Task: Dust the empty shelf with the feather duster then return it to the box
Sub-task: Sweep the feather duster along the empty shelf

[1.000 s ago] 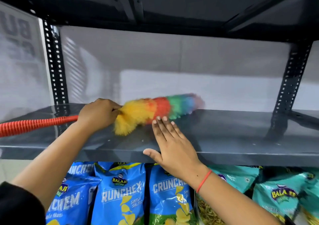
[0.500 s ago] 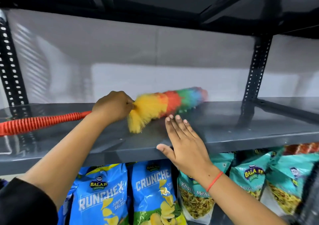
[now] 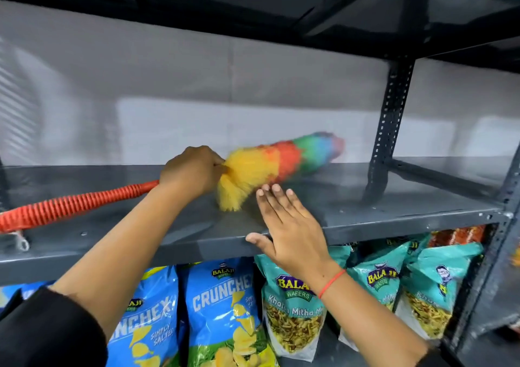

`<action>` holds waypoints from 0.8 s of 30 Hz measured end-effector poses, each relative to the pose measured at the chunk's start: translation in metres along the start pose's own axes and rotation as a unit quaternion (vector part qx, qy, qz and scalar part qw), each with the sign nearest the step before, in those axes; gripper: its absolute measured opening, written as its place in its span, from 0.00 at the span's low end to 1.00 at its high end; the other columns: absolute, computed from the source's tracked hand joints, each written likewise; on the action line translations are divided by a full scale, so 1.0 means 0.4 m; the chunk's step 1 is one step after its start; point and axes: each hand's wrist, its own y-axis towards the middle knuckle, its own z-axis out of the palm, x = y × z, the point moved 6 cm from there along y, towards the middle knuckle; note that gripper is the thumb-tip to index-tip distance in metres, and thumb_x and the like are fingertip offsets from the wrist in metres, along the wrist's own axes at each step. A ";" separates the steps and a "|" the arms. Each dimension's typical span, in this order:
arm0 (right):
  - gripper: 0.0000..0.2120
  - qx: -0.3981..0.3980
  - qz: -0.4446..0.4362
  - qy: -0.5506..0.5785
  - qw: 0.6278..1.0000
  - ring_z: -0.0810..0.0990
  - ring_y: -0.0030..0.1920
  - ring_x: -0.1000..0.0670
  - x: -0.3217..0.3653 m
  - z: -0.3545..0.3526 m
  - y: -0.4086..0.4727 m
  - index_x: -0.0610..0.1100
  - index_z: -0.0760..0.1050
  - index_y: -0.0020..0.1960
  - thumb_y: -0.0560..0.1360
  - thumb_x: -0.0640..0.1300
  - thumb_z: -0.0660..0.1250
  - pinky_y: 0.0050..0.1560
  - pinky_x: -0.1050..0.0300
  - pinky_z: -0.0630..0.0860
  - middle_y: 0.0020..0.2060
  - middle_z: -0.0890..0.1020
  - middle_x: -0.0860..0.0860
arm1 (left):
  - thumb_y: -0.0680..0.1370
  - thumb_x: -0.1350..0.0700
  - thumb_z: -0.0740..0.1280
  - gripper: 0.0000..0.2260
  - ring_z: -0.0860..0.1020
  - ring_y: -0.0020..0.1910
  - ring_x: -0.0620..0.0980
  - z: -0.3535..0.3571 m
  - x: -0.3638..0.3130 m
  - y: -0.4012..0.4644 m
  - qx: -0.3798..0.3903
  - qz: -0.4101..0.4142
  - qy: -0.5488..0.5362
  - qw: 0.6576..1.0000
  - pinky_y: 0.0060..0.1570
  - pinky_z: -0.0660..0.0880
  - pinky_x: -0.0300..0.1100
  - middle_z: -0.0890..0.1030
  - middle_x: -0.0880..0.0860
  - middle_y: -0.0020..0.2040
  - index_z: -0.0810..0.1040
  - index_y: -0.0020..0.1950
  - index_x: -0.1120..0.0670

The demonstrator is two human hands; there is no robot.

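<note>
Duster (image 3: pixel 270 167) lying along the grey shelf (image 3: pixel 394 212) at mid-frame, yellow fluff nearest, then orange, green and blue toward the right, tip blurred. Ribbed red handle (image 3: pixel 70 206) running off to the left edge, a white loop at its end. Left hand (image 3: pixel 191 174) clenched round the handle just where the fluff begins, black sleeve (image 3: pixel 42 330) at lower left. Right hand (image 3: pixel 289 228) released and flat, fingers (image 3: pixel 274 197) spread on the shelf just in front of the yellow fluff, thumb over the front lip, red thread (image 3: pixel 332 282) on the wrist. Perforated dark upright (image 3: pixel 389 113) standing at right of centre behind the duster tip. Below the shelf, blue chip bags (image 3: pixel 225 310) at lower centre, teal snack bags (image 3: pixel 422 282) at lower right.
</note>
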 end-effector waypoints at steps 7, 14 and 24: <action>0.33 -0.065 0.010 0.015 0.998 0.71 0.64 0.41 -0.120 0.006 -0.052 0.35 0.70 0.63 0.79 0.60 0.43 0.68 0.50 0.57 0.62 0.76 0.41 | 0.76 0.53 0.65 0.09 0.76 0.44 0.51 0.065 -0.065 -0.002 0.110 0.069 -0.002 0.992 0.40 0.67 0.39 0.82 0.51 0.42 0.84 0.49 0.50; 0.33 -0.063 0.079 0.032 0.994 0.74 0.61 0.38 -0.289 0.008 -0.111 0.35 0.72 0.62 0.79 0.58 0.41 0.66 0.49 0.60 0.60 0.77 0.39 | 0.75 0.55 0.61 0.11 0.79 0.45 0.58 0.046 -0.133 0.003 -0.009 0.040 0.031 0.999 0.40 0.73 0.43 0.84 0.55 0.48 0.83 0.47 0.51; 0.31 -0.101 0.097 0.046 0.989 0.75 0.61 0.40 -0.334 0.014 -0.128 0.36 0.73 0.61 0.80 0.57 0.42 0.60 0.40 0.70 0.58 0.79 0.41 | 0.76 0.55 0.62 0.11 0.78 0.52 0.60 0.144 -0.186 0.029 0.066 -0.021 0.066 0.995 0.46 0.72 0.44 0.81 0.57 0.53 0.82 0.52 0.54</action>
